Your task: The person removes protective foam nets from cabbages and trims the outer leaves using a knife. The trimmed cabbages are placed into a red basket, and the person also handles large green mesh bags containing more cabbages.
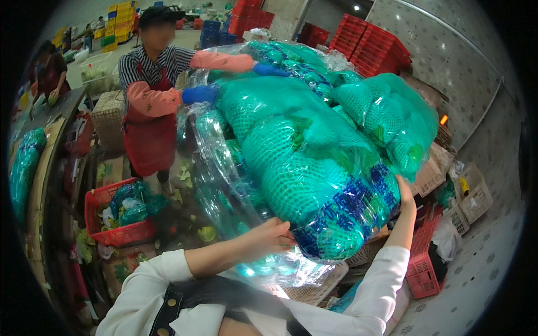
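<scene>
A large green mesh bag [294,172] of cabbage-like heads lies before me atop a heap of similar bags. Its near end is wrapped in clear film with blue printed writing. My left hand [275,237] grips the film at the near left corner of this bag, fingers curled. On the opposite side, my right hand [405,194] holds the bag's right edge; its fingertips are partly hidden. Another mesh bag [388,117] rests to the right. Across the heap, a co-worker's blue-gloved hands [199,94] touch the far side of the bags.
A clear plastic liner [218,164] hangs around the heap. At left, a red crate [119,210] holds bagged vegetables, with leaf scraps on the floor nearby. A work table [42,168] runs along the left. Red crates [370,46] are stacked behind; another red crate [422,260] stands right.
</scene>
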A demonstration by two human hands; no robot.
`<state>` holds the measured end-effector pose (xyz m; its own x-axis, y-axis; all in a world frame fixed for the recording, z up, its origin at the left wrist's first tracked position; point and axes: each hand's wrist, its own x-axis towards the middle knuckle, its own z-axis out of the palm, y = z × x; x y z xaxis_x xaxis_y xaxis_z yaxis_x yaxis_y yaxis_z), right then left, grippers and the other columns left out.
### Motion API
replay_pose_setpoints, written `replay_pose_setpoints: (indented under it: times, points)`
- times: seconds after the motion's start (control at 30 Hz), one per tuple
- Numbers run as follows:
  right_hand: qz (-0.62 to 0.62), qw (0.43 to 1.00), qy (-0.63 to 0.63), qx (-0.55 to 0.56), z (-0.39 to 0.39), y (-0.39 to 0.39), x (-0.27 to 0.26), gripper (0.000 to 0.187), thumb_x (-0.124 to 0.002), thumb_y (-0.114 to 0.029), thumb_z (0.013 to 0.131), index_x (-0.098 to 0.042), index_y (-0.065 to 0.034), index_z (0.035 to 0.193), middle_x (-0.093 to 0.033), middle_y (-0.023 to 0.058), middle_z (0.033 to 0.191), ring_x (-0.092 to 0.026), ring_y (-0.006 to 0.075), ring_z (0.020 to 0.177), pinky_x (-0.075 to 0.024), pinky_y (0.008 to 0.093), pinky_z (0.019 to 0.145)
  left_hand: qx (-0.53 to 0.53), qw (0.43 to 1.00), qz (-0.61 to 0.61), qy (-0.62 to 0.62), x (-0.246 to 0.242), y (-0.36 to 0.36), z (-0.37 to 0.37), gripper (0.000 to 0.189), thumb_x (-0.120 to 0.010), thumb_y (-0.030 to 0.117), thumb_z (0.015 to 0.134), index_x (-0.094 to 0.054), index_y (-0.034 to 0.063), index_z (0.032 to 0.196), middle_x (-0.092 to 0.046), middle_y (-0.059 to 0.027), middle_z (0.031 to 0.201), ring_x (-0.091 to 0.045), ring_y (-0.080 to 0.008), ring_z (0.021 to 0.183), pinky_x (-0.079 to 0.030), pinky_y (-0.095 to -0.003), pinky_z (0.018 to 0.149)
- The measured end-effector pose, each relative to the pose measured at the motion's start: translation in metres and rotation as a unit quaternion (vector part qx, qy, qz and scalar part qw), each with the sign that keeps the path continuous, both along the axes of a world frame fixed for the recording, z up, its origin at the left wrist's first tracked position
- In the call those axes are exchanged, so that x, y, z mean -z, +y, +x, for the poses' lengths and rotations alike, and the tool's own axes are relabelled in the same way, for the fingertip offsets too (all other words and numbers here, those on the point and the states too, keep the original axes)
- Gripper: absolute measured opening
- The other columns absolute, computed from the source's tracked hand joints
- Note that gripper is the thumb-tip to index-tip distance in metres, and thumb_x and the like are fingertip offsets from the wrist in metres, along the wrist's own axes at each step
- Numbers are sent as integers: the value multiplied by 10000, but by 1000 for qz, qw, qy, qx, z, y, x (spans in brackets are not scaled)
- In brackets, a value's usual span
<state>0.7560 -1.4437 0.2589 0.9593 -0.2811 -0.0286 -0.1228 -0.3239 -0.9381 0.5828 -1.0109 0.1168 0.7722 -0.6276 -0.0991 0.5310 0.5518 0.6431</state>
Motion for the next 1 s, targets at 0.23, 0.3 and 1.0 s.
replay_pose_setpoints:
  times: [0.23,0.3,1.0]
  points:
    - [-191,976,-85,-54,-71,10,24,483,-453,-413,992,-689,-2,1088,-694,60,1015,-610,148,876,-478,304,779,-43,997,-34,54,44,48,-25,781,-668,514,904,-323,167,1513,-389,-57,1545,-425,-245,1382,-375,-486,1118]
    - [-99,995,-25,-6,-78,13,36,432,-454,-397,1000,-694,-40,1041,-689,25,949,-623,131,834,-496,294,731,5,997,-68,34,54,55,-24,895,-605,640,876,-282,159,1558,-361,-63,1574,-367,-258,1421,-253,-492,1179]
    - [304,937,86,-152,-156,134,61,714,-482,-647,948,-540,-81,1378,-611,122,1308,-611,302,1130,-507,462,952,-205,973,-98,49,55,114,-69,912,-480,778,865,-440,96,1470,-524,-139,1422,-544,-279,1213,-420,-455,1068]
